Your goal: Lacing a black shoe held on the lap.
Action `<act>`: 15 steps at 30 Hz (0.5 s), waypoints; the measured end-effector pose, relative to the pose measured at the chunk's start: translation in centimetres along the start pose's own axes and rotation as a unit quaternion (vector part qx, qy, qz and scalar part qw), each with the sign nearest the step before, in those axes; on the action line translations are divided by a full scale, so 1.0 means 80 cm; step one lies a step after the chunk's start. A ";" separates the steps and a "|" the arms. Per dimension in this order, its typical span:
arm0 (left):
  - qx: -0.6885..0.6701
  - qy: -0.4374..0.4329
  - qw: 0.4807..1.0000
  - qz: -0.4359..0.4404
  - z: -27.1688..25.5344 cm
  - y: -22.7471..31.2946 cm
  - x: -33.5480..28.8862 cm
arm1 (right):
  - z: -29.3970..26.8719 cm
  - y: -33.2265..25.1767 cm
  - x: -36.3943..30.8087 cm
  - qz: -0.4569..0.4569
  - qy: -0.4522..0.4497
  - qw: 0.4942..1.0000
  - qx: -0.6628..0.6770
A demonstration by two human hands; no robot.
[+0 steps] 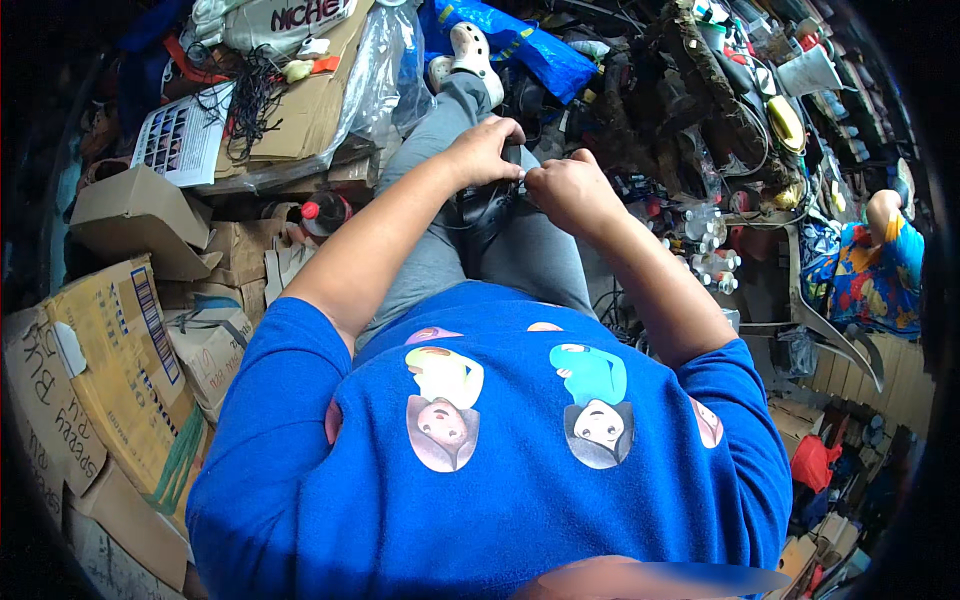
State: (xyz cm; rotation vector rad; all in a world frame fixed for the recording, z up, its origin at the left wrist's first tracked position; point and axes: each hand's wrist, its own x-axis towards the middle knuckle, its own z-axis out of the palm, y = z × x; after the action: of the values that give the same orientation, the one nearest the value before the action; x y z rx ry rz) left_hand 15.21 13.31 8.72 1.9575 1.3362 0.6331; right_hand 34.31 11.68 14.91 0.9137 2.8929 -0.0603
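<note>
Both my hands meet over my grey-trousered lap. My left hand [484, 155] curls its thumb and fingers around the upper part of a dark item [485, 212], whose kind I cannot make out. The item is black and lies between my thighs, partly covered by the hand and wrist. Close beside it, my right hand [578, 192] is closed in a pinch, its fingertips near my left thumb. Something small and pale shows at those fingertips, too small to name.
Cardboard boxes [120, 350] are stacked on the left, with a red-capped bottle [325, 212] near my left forearm. Ahead lie flattened cardboard [300, 110] and a blue bag [530, 50]. Clutter and small clear bottles [715, 262] fill the right, where another person's knee [885, 215] shows.
</note>
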 end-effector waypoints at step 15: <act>-0.038 0.071 0.996 -0.028 0.026 -0.008 -0.004 | 0.010 0.066 -0.107 0.273 0.001 0.875 0.401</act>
State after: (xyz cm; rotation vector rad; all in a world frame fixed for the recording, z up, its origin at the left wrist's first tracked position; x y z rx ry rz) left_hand 16.19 12.66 6.87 1.8356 1.4257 0.7968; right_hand 44.40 11.03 15.07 1.7898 2.4407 -1.2625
